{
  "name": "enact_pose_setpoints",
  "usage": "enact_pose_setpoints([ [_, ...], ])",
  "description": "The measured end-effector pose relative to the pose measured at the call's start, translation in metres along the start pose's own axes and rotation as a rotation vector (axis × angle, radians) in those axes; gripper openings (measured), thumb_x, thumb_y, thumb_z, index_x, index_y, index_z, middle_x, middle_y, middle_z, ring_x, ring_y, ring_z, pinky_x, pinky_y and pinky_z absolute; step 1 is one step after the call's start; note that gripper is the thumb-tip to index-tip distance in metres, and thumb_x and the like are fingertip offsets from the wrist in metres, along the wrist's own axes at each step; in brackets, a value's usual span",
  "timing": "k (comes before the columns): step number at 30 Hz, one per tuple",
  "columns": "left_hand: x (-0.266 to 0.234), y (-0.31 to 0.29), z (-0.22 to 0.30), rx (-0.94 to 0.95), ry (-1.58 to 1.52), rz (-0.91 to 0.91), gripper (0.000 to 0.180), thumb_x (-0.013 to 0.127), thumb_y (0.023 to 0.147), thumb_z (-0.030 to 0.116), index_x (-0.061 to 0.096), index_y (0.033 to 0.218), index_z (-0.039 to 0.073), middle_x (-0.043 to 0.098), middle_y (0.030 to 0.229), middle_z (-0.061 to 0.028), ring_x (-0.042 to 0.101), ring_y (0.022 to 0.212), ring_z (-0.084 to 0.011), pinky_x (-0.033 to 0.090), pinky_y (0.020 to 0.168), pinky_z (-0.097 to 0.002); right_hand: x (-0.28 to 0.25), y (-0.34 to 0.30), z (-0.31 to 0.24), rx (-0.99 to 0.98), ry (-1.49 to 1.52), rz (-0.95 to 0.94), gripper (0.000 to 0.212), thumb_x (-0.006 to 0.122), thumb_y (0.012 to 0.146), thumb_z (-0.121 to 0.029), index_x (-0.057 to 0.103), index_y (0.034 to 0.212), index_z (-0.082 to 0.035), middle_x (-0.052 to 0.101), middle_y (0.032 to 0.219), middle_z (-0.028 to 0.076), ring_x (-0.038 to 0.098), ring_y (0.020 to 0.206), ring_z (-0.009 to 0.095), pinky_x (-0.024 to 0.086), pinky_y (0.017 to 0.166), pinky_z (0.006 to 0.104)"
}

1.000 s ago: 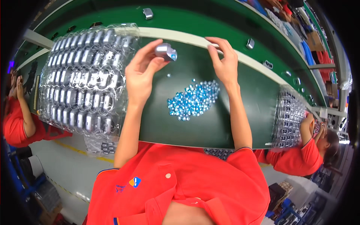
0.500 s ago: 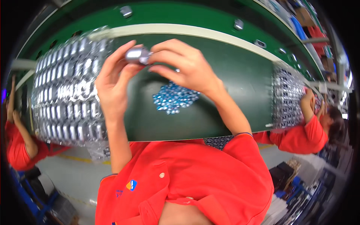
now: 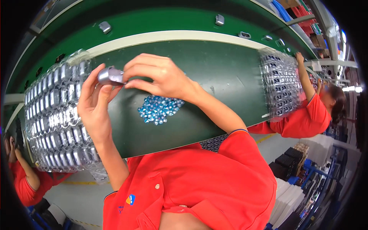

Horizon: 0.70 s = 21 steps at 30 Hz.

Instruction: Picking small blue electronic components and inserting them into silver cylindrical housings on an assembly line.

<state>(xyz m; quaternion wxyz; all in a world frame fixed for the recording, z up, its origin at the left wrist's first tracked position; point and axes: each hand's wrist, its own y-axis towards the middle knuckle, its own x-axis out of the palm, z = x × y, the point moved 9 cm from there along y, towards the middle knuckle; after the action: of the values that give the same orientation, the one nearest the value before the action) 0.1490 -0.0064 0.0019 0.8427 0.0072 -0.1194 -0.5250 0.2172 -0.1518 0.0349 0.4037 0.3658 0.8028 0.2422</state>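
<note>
My left hand point(image 3: 96, 109) holds a small silver-grey rounded housing point(image 3: 109, 76) between thumb and fingers, above the table. My right hand point(image 3: 159, 74) is closed in a pinch at the housing's right end. Its fingertips touch that end, and whatever is between them is too small to make out. Below my hands, a pile of small shiny blue pieces point(image 3: 160, 110) lies on the dark green table point(image 3: 214, 99). Just left of my left hand is a clear plastic tray point(image 3: 57, 115) with rows of similar grey housings.
Beyond a pale rail point(image 3: 184, 35), a green belt point(image 3: 168, 17) carries scattered grey housings point(image 3: 219, 20). Another clear tray point(image 3: 281, 82) with dark-marked parts stands at the right. Co-workers in red shirts are at the right point(image 3: 306, 117) and left point(image 3: 32, 182).
The view has shifted, and my hands sit further left in it. The housing is turned slightly in my fingers. The right co-worker's hand has moved from beside the tray toward the belt.
</note>
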Motion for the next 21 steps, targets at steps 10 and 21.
enact_pose_setpoints([
  [10,-0.004,0.002,0.01,-0.045,-0.141,-0.044,0.039,0.061,0.093,-0.004,0.057,0.131,-0.002,0.065,0.114,-0.012,0.064,0.104,-0.0179,0.058,0.087,-0.0315,-0.002,0.003,0.008,0.102,0.072,0.003,0.019,0.075,0.079,0.0,0.074,0.098,-0.001,0.073,0.093,0.01,0.07,0.084,0.019,0.056,0.075,0.0298],
  [21,-0.101,-0.034,0.064,0.084,0.049,0.287,0.037,0.062,0.09,-0.007,0.059,0.127,-0.005,0.064,0.114,-0.0126,0.064,0.101,-0.0181,0.058,0.087,-0.0326,0.185,0.203,0.173,0.183,-0.285,-0.416,0.026,0.065,0.087,-0.027,0.075,0.104,-0.01,0.073,0.098,0.014,0.069,0.091,0.035,0.055,0.085,0.0405],
])
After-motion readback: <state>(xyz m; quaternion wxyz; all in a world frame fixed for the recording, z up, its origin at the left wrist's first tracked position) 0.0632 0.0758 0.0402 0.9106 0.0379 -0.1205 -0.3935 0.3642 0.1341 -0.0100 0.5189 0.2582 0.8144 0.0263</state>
